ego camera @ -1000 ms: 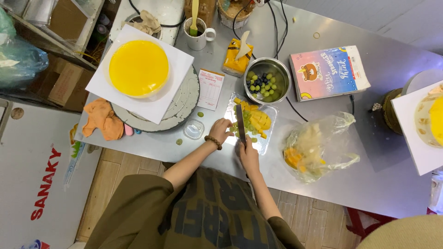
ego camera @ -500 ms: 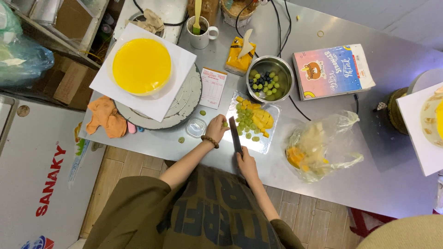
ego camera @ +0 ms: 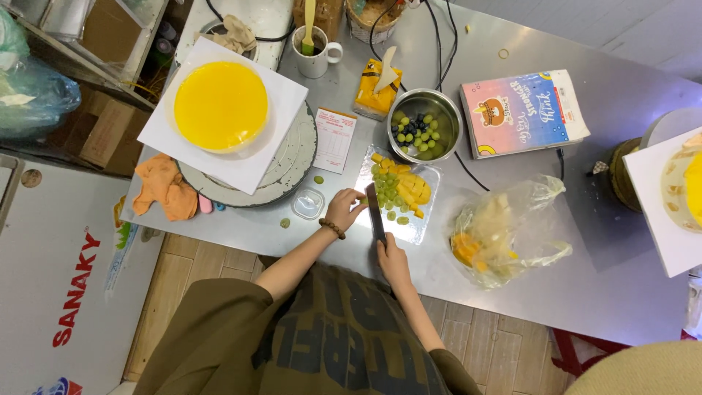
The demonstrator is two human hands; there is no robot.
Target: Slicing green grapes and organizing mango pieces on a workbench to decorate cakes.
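Your right hand [ego camera: 393, 257] is closed around the handle of a knife [ego camera: 376, 212], whose dark blade points away from you over the near left edge of the clear tray [ego camera: 417, 228]. Your left hand [ego camera: 342, 210], fingers curled, pinches something small at the tray's left edge beside the blade; you cannot tell what it is. Green grapes and yellow fruit pieces [ego camera: 401, 187] lie on the tray. Beyond it stands a steel bowl [ego camera: 425, 132] of grapes and blueberries.
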